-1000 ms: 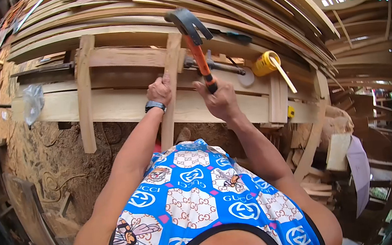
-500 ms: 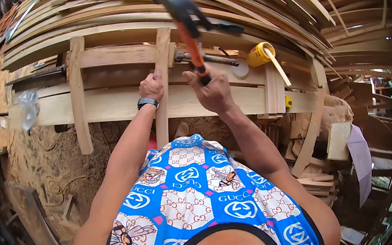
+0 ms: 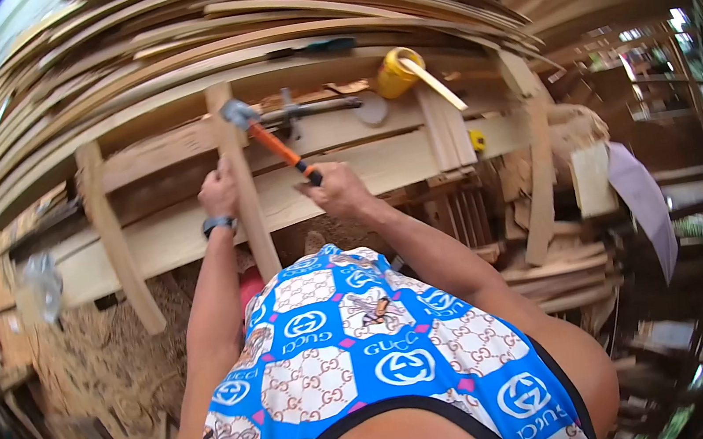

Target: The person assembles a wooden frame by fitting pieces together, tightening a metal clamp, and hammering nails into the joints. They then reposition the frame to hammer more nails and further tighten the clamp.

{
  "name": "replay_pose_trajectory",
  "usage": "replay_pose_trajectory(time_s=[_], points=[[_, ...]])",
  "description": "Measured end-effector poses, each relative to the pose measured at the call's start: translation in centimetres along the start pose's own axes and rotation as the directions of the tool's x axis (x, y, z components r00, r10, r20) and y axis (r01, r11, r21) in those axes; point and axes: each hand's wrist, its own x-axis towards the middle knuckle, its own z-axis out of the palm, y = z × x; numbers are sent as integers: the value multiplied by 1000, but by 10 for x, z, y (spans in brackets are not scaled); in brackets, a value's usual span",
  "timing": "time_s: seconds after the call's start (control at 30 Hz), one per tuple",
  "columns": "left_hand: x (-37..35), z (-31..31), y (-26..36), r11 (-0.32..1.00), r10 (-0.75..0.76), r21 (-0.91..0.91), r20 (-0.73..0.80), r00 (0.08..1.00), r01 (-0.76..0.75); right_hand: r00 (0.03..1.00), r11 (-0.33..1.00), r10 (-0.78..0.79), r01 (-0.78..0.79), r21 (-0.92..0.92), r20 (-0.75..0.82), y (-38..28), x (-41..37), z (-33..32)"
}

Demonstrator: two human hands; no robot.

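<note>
My right hand (image 3: 339, 189) is wrapped round the black grip of a claw hammer (image 3: 275, 148) with an orange shaft. The hammer's head overlaps the upper end of a narrow wooden slat (image 3: 243, 185) that lies across the long planks. Closed against that slat's left edge, my left hand (image 3: 220, 191) wears a dark watch on the wrist. A second wooden slat (image 3: 114, 233) crosses the planks further left. Beyond the hammer, a metal bar clamp (image 3: 310, 109) rests along the planks.
A yellow tub (image 3: 397, 73) with a stick in it stands beside a round white lid (image 3: 371, 108). To the right are short boards (image 3: 446, 131) and a yellow tape measure (image 3: 477, 141). Long strips of timber (image 3: 158, 32) are stacked behind. A plastic bag (image 3: 44, 286) lies at left.
The hammer has come down from its raised position to the slat's upper end. My left hand keeps its hold on the slat. The whole view has turned and shifted.
</note>
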Motion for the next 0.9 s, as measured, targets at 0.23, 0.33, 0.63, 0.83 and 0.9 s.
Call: replay_pose_trajectory(time_s=[0.23, 0.33, 0.63, 0.83, 0.9], points=[[14, -51, -71, 448, -309, -638, 548, 778, 627, 986, 987, 123, -133, 95, 112, 38, -51, 4], [5, -75, -67, 74, -183, -618, 763, 620, 782, 984, 989, 138, -143, 38, 114, 45, -62, 7], [-15, -68, -46, 207, -19, -724, 669, 743, 658, 988, 992, 108, -116, 58, 114, 42, -63, 15], [-8, -69, -39, 410, -176, -750, 494, 852, 520, 993, 991, 71, -82, 110, 99, 37, -58, 18], [3, -66, -42, 373, -216, -765, 478, 851, 524, 993, 991, 59, -71, 113, 104, 38, -56, 19]])
